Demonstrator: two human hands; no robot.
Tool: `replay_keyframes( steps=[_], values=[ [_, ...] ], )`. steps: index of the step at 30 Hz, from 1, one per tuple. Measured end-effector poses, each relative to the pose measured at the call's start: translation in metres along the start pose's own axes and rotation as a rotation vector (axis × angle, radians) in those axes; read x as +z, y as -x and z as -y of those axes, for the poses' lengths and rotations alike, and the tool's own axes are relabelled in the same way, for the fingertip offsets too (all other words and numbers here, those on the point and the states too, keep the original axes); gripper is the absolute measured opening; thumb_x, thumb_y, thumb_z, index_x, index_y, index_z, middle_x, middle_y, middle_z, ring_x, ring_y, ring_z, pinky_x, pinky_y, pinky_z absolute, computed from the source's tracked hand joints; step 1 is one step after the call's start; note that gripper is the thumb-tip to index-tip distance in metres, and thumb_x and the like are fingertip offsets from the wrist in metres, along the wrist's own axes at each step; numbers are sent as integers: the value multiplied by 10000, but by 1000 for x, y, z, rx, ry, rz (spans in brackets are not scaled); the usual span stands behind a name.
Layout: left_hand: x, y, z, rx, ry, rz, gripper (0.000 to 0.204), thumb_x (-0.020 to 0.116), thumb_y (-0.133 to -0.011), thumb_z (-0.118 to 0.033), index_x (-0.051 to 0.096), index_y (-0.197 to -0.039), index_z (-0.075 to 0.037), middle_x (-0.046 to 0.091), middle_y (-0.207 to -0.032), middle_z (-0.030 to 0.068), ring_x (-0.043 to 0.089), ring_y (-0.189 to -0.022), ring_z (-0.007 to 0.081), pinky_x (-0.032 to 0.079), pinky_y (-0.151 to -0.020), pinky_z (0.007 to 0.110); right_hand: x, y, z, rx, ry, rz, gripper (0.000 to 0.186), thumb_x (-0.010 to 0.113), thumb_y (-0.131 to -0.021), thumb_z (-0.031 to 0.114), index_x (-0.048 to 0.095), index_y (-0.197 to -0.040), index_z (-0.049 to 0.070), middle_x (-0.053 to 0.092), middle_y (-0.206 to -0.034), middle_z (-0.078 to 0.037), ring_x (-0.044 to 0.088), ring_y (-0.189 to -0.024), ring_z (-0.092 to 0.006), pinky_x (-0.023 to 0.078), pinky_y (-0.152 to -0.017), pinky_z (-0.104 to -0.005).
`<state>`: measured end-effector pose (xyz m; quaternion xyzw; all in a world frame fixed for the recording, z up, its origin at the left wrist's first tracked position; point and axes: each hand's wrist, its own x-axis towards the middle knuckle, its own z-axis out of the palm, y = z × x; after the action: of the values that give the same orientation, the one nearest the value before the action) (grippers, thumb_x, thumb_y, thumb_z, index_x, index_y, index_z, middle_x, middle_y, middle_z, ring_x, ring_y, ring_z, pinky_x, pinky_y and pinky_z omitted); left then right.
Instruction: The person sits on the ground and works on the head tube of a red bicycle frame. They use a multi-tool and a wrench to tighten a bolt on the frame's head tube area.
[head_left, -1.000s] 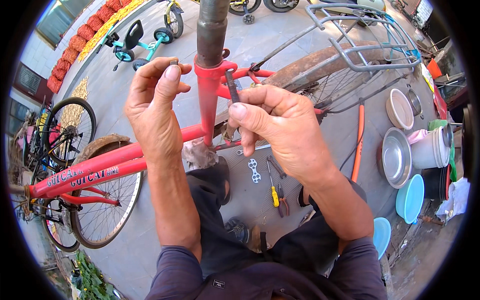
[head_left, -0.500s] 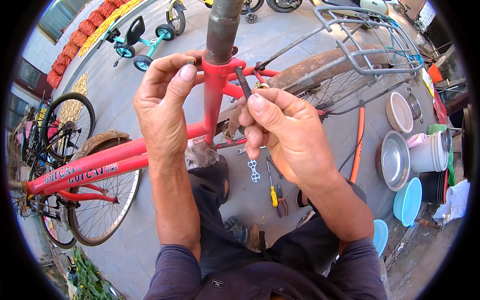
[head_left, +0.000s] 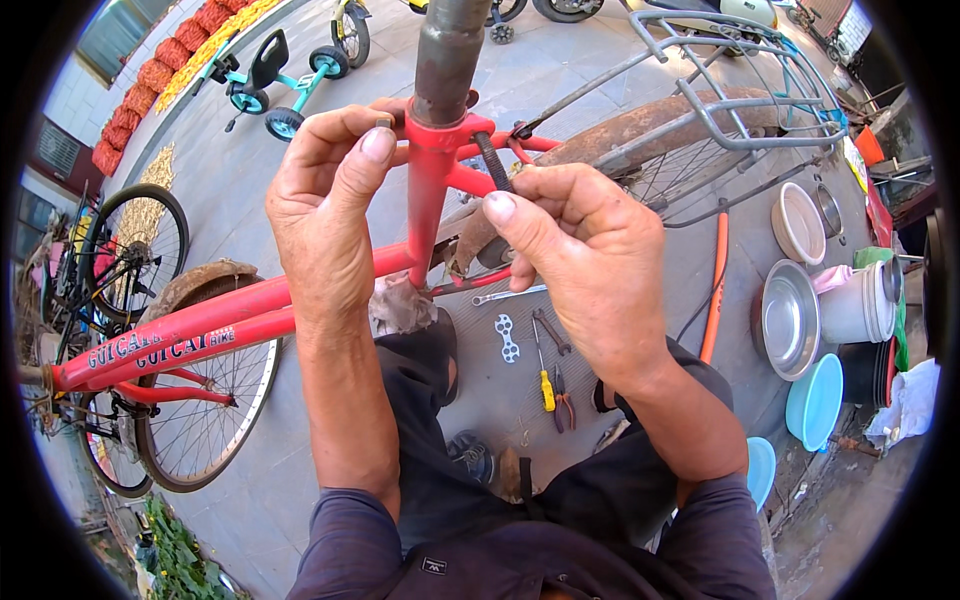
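Observation:
A threaded bolt [head_left: 490, 158] sticks out toward me from the clamp at the top of the red bicycle frame [head_left: 425, 195], just below the grey seat post [head_left: 445, 65]. My right hand [head_left: 595, 260] has thumb and forefinger closed around the bolt's free end; whatever else may be between them is hidden. On the other side of the seat tube, my left hand [head_left: 330, 205] pinches a small dark metal piece [head_left: 383, 123] at the thumb tip, its exact kind unclear. The other left fingers reach partly behind the tube.
On the ground below lie a wrench [head_left: 510, 294], a flat multi-hole spanner [head_left: 507, 338], a yellow-handled screwdriver [head_left: 547, 390] and pliers [head_left: 564, 405]. The rear rack [head_left: 720, 90] juts out at upper right. Basins [head_left: 790, 320] stand at right; another bicycle [head_left: 135, 255] at left.
My right thumb and fingers have shifted slightly down and rolled around the bolt's end, uncovering more of the wrench below. My left hand stays nearly still.

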<state>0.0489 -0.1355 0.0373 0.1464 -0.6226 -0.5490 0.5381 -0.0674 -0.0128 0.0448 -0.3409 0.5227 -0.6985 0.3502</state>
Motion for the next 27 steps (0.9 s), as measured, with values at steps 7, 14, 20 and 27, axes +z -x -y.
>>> replay_keyframes(
  steps=[7, 14, 20, 27],
  values=[
    [4, -1, 1, 30, 21, -35, 121, 583, -826, -68, 577, -913, 17, 617, -966, 165, 619, -852, 201, 516, -765, 329, 1, -4, 1, -19, -87, -6, 191, 643, -819, 149, 606, -885, -26, 578, -672, -15, 511, -559, -29, 442, -461, -181],
    [3, 0, 1, 18, 6, -38, 128, 592, -819, -65, 574, -919, 13, 613, -980, 160, 606, -865, 190, 497, -789, 328, 10, -11, -11, -197, -32, -82, 156, 664, -792, 98, 602, -851, -33, 591, -648, -28, 524, -567, -39, 441, -483, -197],
    [3, 1, 0, 11, -2, -64, 150, 603, -816, -82, 569, -928, 11, 607, -995, 152, 589, -885, 177, 482, -802, 318, 16, -16, -11, -188, -74, -93, 152, 665, -783, 87, 600, -848, -35, 607, -644, -49, 536, -571, -47, 450, -501, -207],
    [-1, 2, 0, 10, -10, -24, 162, 575, -848, -102, 573, -977, -5, 601, -1010, 114, 576, -951, 182, 472, -841, 365, 17, -21, -10, -137, -149, -93, 181, 670, -783, 115, 604, -847, -41, 624, -669, -67, 554, -589, -59, 466, -532, -212]
  ],
)
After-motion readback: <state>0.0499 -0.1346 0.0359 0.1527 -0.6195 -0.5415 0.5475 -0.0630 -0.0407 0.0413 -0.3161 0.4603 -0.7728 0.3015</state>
